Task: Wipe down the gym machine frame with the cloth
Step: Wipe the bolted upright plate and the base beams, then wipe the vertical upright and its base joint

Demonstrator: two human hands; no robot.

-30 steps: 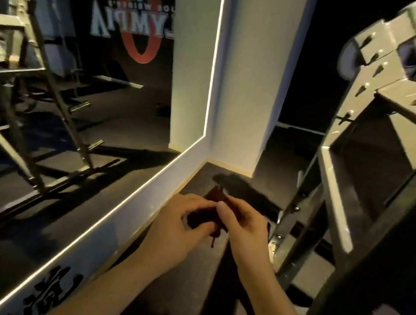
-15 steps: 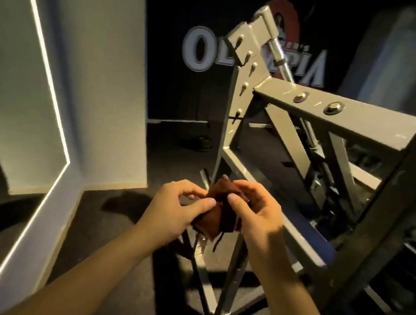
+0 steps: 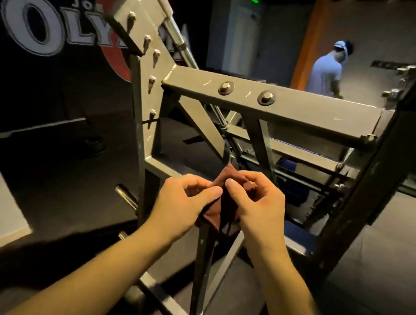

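Where the left hand [image 3: 180, 206] and right hand [image 3: 260, 209] pinch it, the cloth [image 3: 223, 216] bunches between their grips.

The view swings right and the gym machine frame [image 3: 308, 111] now fills it. The left hand [image 3: 182, 205] and right hand [image 3: 260, 208], pinching the dark red cloth [image 3: 224, 209], have come up before its lower beam. A person [image 3: 324, 72] appears far behind.

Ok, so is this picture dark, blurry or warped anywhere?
Head view: the room is dim, with warm light on the left hand, the right hand and the cloth; the top beam of the machine frame is lit while its right post is in shadow; the wall lettering and the person at the back look soft; bars skew towards the edges.
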